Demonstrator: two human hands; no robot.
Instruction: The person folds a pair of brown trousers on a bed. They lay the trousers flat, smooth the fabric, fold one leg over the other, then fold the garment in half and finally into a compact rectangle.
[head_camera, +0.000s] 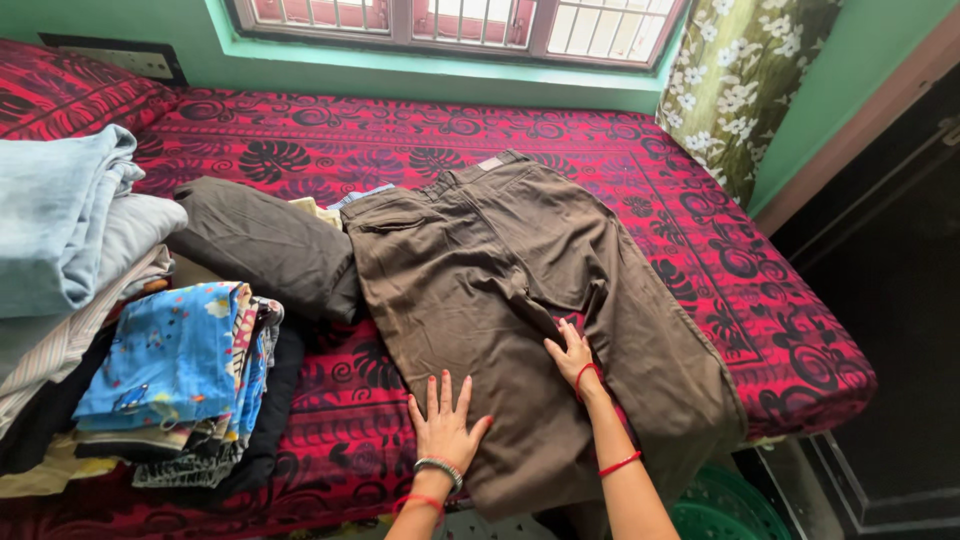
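A pair of brown trousers (480, 260) lies spread flat on the bed, waistband toward the window, legs toward me. My left hand (445, 420) rests flat with fingers apart on the left leg near its lower end. My right hand (572, 355) presses flat between the two legs, close to the crotch seam. Neither hand grips the cloth. Red threads and a bracelet circle my wrists.
The bed has a red patterned sheet (740, 270). A dark folded garment (265, 245) lies left of the trousers. Stacks of folded clothes (170, 380) and a pale blue pile (60, 220) fill the left side. A green basket (730, 505) sits on the floor at the lower right.
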